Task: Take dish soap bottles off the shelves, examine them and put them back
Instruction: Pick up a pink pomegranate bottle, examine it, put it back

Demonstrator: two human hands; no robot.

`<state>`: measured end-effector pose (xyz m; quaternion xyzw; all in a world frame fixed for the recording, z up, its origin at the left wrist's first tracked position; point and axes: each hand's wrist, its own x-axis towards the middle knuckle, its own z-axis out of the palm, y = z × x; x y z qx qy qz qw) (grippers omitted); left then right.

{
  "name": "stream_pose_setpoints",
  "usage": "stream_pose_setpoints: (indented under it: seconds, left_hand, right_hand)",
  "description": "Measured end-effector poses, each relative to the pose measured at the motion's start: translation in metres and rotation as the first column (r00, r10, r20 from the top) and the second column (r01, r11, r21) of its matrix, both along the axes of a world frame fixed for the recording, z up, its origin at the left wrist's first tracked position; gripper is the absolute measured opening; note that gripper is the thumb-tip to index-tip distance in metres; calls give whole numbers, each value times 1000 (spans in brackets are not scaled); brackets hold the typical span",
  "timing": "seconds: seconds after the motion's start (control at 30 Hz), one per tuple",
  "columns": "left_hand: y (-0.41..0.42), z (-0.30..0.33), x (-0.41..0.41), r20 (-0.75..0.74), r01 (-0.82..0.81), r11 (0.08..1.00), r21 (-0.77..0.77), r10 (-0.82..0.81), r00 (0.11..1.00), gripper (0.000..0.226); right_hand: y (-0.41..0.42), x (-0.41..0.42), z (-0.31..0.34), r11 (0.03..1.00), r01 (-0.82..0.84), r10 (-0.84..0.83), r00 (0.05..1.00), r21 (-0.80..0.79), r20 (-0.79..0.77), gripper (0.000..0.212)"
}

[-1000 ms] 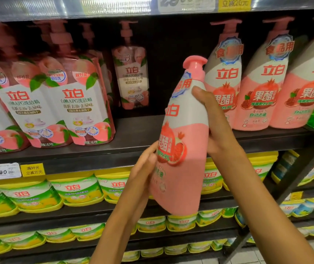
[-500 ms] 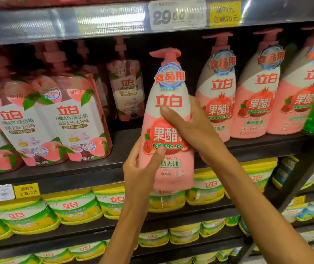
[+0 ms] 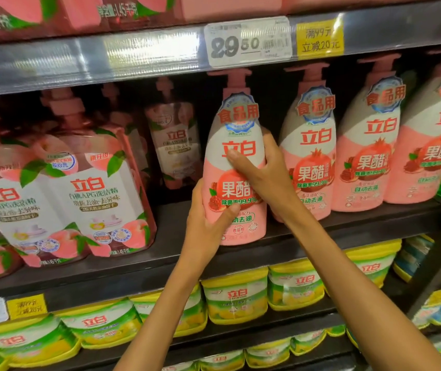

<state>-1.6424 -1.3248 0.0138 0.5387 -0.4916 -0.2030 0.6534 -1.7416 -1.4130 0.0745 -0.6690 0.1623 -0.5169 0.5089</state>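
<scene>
Two hands carry one pink dish soap bottle (image 3: pixel 234 167), now upright with its label to the front; a second ago it was held out in the aisle, tilted and turned side-on. Left of that bottle stand the peach refill pouches (image 3: pixel 80 199) on the same shelf (image 3: pixel 176 218), with a lone pouch-like pack (image 3: pixel 173 145) further back. The left hand (image 3: pixel 208 223) grips the bottle's lower left side, thumb across the front low on the label. The bottle's base sits at the shelf's front edge; whether it rests on the board or hangs just above cannot be told. The right hand (image 3: pixel 262 170) wraps the bottle's right shoulder, fingers laid across the white upper part. Just right of the bottle stand its three twins (image 3: pixel 313 156), nearly touching it, so it has come back to the row's open end. Examination looks finished; what remains is to slide it fully back and let go. Below the bottle, yellow-green tubs (image 3: pixel 238 298) fill the lower shelves.
</scene>
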Motion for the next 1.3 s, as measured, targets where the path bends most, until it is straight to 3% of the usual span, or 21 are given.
stream_pose_setpoints:
  seconds: [0.23,0.4,0.57,0.73,0.9,1.03,1.1,1.2,1.23,1.3]
  left_hand:
    - [-11,-5,16,40,8,995,95,-12,999,78]
    - [-18,-2,23,70,8,979,204,-22,997,81]
    - [-28,6,27,164,-72,965,253,31,986,80]
    - [-34,7,27,97,-15,967,254,-10,995,71]
    - [-35,7,34,45,107,959,262,-122,991,65]
    - [-34,4,26,119,14,964,267,-48,992,63]
    - [-27,4,15,236,-142,968,205,92,967,72]
    - [-15,6,-16,431,-457,863,-216,504,749,83]
    - [-15,6,-31,435,-459,818,-347,573,694,77]
    - [-20,5,-65,451,-376,833,-405,540,710,68]
  right_hand:
    - [-12,5,-7,999,-25,21,994,-35,-109,47]
    - [-13,12,-11,982,120,-153,957,-144,-245,56]
    - [-12,14,-11,983,149,-167,968,-105,-188,59]
    - [-4,13,-6,981,184,-192,965,-60,-177,62]
    - [7,-3,-6,945,273,-308,928,-180,-212,69]
    - [10,-38,0,844,435,-456,890,-313,6,51]
    - [0,-54,8,740,570,-569,814,-359,120,40]
    - [-27,-71,20,653,647,-669,736,-394,100,43]
    - [-36,-73,24,682,618,-657,752,-390,44,48]
    - [-52,-75,34,800,508,-557,827,-319,-78,55]
